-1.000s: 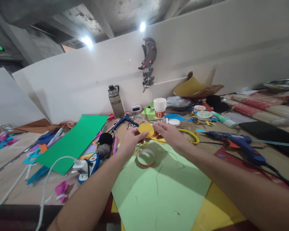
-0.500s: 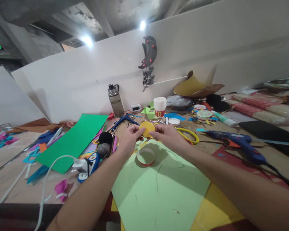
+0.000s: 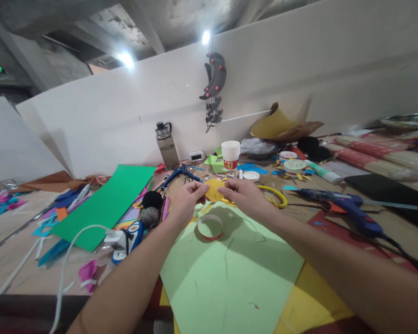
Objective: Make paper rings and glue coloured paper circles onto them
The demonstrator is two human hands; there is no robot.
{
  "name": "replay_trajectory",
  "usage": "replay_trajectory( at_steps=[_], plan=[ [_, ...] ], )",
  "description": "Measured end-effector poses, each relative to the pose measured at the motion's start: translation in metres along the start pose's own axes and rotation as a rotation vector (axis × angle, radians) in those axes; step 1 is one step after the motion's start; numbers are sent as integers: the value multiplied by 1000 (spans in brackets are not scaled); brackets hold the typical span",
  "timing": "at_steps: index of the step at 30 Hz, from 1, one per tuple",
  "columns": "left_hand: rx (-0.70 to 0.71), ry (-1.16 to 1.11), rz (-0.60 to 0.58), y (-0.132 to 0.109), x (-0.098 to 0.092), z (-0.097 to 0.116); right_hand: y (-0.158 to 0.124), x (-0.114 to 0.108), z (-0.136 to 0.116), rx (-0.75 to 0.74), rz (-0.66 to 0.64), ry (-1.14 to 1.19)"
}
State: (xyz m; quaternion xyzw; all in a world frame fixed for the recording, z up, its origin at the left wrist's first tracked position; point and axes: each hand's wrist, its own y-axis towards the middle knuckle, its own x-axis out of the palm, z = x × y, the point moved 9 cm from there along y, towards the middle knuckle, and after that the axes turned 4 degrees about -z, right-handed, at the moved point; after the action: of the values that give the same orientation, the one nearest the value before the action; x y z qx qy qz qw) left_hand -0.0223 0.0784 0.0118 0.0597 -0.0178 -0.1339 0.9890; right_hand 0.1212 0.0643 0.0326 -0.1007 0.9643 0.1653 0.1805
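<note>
A round yellow paper disc (image 3: 215,190) is held up between my two hands, above the far part of a light green paper sheet (image 3: 223,273). My left hand (image 3: 189,200) pinches the disc's left edge between thumb and fingers. On the opposite edge, my right hand (image 3: 243,195) grips it in the same way. Just below the hands, a paper ring (image 3: 211,227) with a red lower edge rests on the green sheet. A small pale round piece (image 3: 199,207) lies partly hidden beside my left hand.
A blue glue gun (image 3: 348,208) lies at right, its cord running off frame. Paper cups (image 3: 230,155) and a water bottle (image 3: 167,146) stand at the back. To the left are green card (image 3: 107,204), a power strip (image 3: 128,243) and a white cable (image 3: 61,278).
My fingers have shifted slightly outward along the disc's edges, so more of its face shows. The ring and the sheet stay in place.
</note>
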Motion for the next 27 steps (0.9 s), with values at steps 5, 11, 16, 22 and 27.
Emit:
replay_trajectory(
  at_steps=[5, 11, 16, 22, 27],
  plan=[
    [60, 153, 20, -1, -1, 5, 0, 5, -5, -26, -38, 70],
    [38, 92, -30, -1, 6, 3, -2, -1, -1, 3, 23, 40],
    [43, 143, -6, -3, 6, 9, 0, -3, -1, -25, 38, 138],
    [26, 191, -85, -5, 16, 10, -1, -8, 3, 37, 95, 116],
    [27, 230, -47, -1, 6, 7, 0, 3, 0, 10, -12, 200]
  ],
)
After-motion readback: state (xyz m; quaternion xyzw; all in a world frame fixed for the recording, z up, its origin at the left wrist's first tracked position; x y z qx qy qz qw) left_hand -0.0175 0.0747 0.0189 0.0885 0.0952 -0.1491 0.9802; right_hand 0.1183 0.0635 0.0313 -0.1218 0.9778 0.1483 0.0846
